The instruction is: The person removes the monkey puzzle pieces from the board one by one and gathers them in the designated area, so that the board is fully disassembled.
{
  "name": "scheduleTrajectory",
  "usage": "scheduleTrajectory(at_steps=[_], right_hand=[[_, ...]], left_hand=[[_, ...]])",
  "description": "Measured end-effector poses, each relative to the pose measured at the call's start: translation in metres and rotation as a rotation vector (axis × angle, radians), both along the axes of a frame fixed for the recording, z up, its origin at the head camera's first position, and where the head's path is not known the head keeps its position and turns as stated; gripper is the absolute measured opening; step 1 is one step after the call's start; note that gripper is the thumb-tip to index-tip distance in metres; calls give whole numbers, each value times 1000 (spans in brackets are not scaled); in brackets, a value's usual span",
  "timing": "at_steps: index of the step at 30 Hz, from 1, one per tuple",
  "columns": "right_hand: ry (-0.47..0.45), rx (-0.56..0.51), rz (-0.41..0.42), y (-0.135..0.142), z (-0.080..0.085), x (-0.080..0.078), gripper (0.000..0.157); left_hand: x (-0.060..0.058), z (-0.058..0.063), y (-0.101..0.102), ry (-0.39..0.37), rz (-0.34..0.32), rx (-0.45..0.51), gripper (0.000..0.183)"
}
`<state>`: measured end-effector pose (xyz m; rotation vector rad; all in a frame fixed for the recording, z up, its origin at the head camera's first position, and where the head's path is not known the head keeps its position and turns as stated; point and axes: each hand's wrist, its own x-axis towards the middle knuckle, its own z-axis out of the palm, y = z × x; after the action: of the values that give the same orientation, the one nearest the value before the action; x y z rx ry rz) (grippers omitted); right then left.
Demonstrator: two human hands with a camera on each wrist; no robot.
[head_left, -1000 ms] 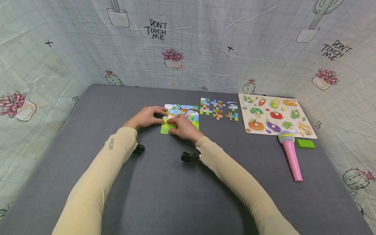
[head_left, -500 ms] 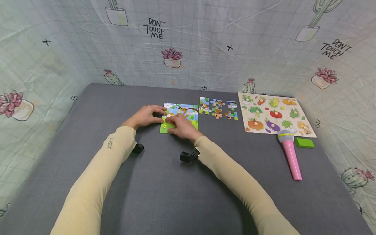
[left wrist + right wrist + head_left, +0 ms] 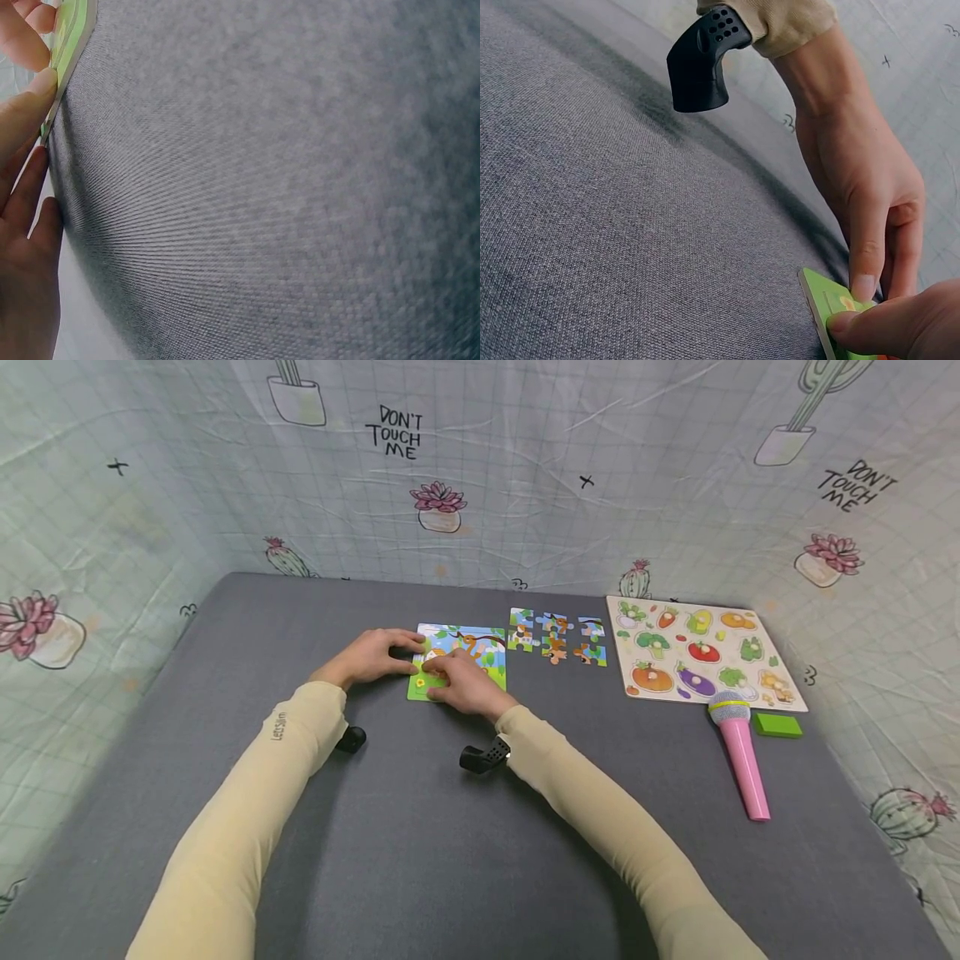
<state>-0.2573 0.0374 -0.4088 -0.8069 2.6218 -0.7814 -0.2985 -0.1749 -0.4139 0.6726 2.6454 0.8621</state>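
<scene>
A child's jigsaw and two bare hands on a dark grey table (image 3: 405, 827), in three simultaneous views. The jigsaw (image 3: 491, 653), green on its near side and blue on its far side, lies flat toward the far part of the table, slightly left of centre. The left hand (image 3: 372, 656) is at its left edge: thumb extended, fingers relaxed and lightly bent, thumb and fingertips touching the board. The right hand (image 3: 470, 683) rests over its near half with bent fingers, tips down on the picture; whether they pinch a piece cannot be told. Loose puzzle pieces (image 3: 555, 649) lie in small groups just right of the jigsaw. Farther right is a pale board (image 3: 677, 660) printed with vegetables, among them a tomato and an eggplant. A pink microphone (image 3: 744, 760) with a yellow-banded grey head meets that board's near edge; a green block (image 3: 777, 725) lies just right of the head. Lettering: the left sleeve (image 3: 251, 802) carries small dark print, apparently "LetsSlim"; the cloth backdrop (image 3: 510, 539) reads "DON'T TOUCH ME" twice, once left of centre and once at far right, among drawn cacti and potted succulents.
</scene>
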Motion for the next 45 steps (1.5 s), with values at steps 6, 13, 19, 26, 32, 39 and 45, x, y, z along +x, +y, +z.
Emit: scheduleTrajectory(at_steps=[6, 13, 19, 26, 32, 39, 45], right_hand=[[-18, -35, -21, 0, 0, 1, 44], [-20, -56, -36, 0, -1, 2, 43], [-9, -96, -46, 1, -3, 4, 38], [-3, -180, -86, 3, -8, 5, 25], [-68, -287, -84, 10, -11, 1, 26], [-155, -444, -74, 21, -11, -1, 29], [-251, -537, -159, 33, -3, 2, 31]], left_hand=[[-1, 0, 0, 0, -13, -6, 42], [-1, 1, 0, 2, -21, -9, 42], [-1, 0, 0, 3, -17, -9, 42], [-1, 0, 0, -5, -20, -16, 41], [-2, -1, -1, -1, -21, -18, 41], [-2, 0, 1, -8, -5, -23, 42], [-1, -1, 2, 1, 7, -8, 42]])
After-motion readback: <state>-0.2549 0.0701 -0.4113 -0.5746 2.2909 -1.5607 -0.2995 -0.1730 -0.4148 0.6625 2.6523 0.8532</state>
